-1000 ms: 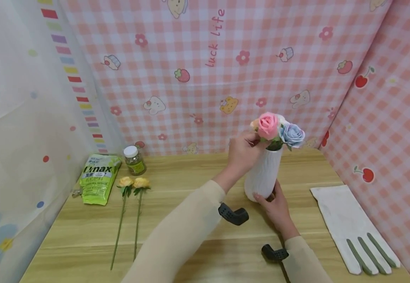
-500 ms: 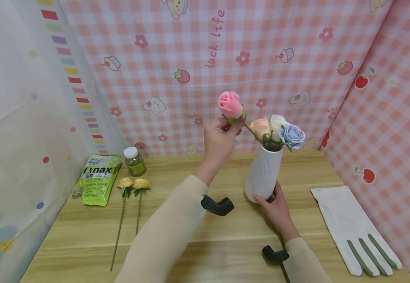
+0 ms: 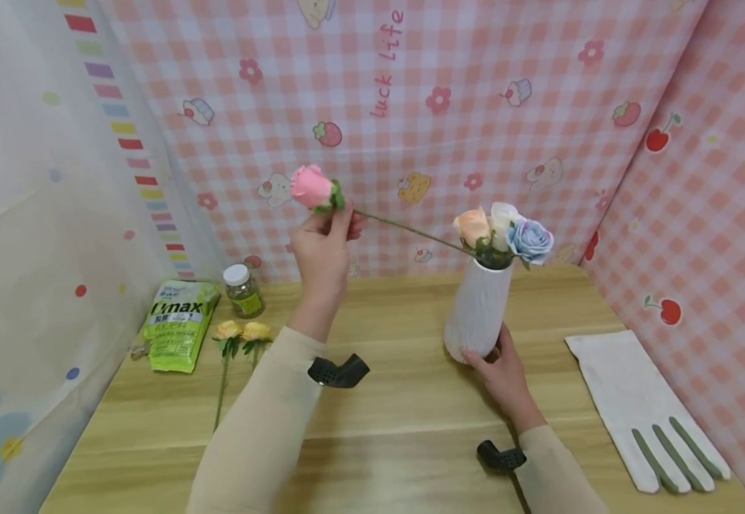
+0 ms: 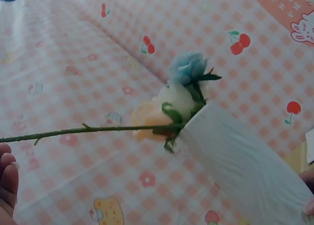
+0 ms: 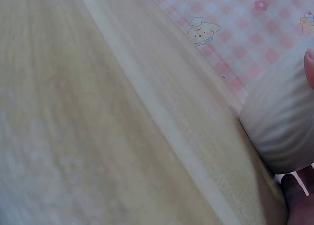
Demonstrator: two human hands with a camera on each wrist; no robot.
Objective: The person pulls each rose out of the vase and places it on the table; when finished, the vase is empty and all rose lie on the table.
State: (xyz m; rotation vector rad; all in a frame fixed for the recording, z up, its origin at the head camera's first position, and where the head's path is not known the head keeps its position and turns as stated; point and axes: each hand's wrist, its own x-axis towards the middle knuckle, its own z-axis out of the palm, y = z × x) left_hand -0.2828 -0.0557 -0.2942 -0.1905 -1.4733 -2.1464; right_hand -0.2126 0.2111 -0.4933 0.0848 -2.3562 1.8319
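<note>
My left hand (image 3: 322, 250) pinches a pink rose (image 3: 311, 187) just under its bloom. The long green stem (image 4: 98, 129) slants down to the mouth of a white ribbed vase (image 3: 478, 307), its lower end hidden there. Peach (image 3: 473, 226), white (image 3: 503, 216) and blue (image 3: 531, 241) roses stand in the vase. Low on the vase, my right hand (image 3: 503, 375) grips the base with the thumb in front. The right wrist view catches only the vase's lower part and a few fingertips at its bottom edge.
Two yellow flowers (image 3: 256, 332) lie on the wooden table (image 3: 398, 400), partly behind the left sleeve. Beyond them are a green Umax bag (image 3: 179, 325) and a white-capped jar (image 3: 242, 291). A white and green glove (image 3: 645, 407) lies at right. Gingham cloth (image 3: 372, 86) hangs behind.
My left hand has moved left, away from the vase, drawing the pink rose with it so that a long stretch of stem now shows. The right hand stays on the vase.
</note>
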